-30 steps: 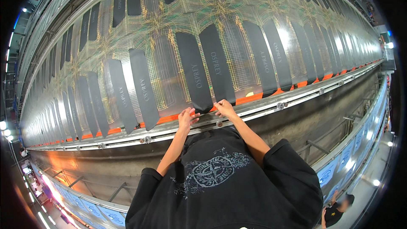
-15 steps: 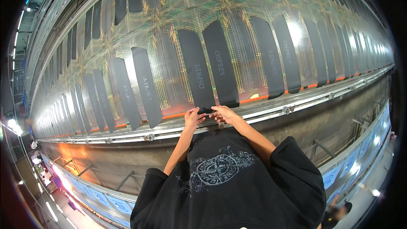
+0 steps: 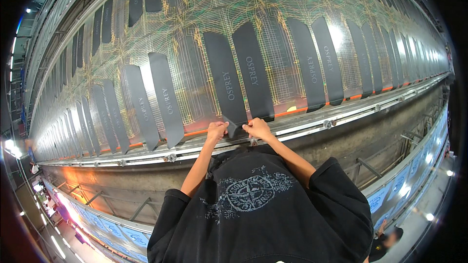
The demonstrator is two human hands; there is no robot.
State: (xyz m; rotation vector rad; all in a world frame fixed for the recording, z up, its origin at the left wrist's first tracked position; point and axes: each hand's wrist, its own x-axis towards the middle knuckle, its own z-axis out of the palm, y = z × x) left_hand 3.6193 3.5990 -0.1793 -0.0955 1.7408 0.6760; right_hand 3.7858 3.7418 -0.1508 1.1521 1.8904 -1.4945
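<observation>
A long dark grey fabric panel (image 3: pixel 225 75) with pale lettering lies on the marked table, its near end reaching the table's front edge. My left hand (image 3: pixel 218 130) is closed, pinching the left corner of that near end, which looks lifted and lighter there. At the opposite corner, my right hand (image 3: pixel 257 129) has thumb and fingers pressed together on the panel's edge. The short end of the fabric spans between both hands. Just right of it lies a matching panel (image 3: pixel 252 70), its near end close to my right fingers but apart from my grip.
The long table (image 3: pixel 195 102) carries yellow and green pattern lines and several more grey panels in rows. A metal rail (image 3: pixel 302 129) with knobs runs along its front edge. Behind me stands another table with blue printed pieces (image 3: pixel 390 199); a person (image 3: pixel 387 243) is beside it.
My hands have moved apart from near each other, the left one shifting left. The panel's near end, bunched dark between my fingers before, is now spread out between them.
</observation>
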